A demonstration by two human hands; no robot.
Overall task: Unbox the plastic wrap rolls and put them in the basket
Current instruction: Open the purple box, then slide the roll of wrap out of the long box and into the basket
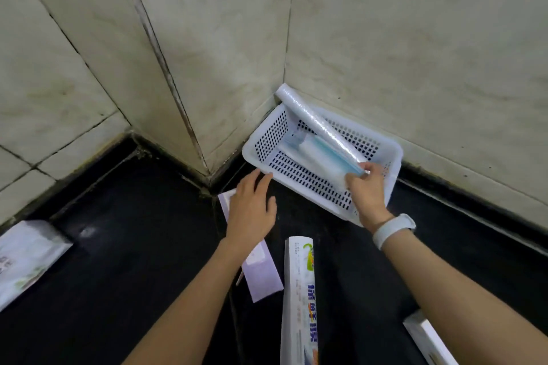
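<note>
A white perforated plastic basket point(268, 135) sits on the black counter, pushed into the tiled wall corner. My right hand point(367, 190) is over the basket's near end, shut on the end of a long clear plastic wrap roll point(308, 120) that slants across the basket, its far end poking over the back rim. A second roll point(311, 147) with a blue tint lies inside the basket beneath it. My left hand point(252, 207) hovers open by the basket's left front rim, above a flat lilac box point(261, 270). A white printed wrap box point(299, 299) lies between my forearms.
Cream tiled walls point(415, 53) rise right behind the basket, and a pillar corner juts out at the left. Another white box point(427, 338) lies at the lower right edge. A pale printed box point(23, 258) rests at the far left of the black counter point(133, 246).
</note>
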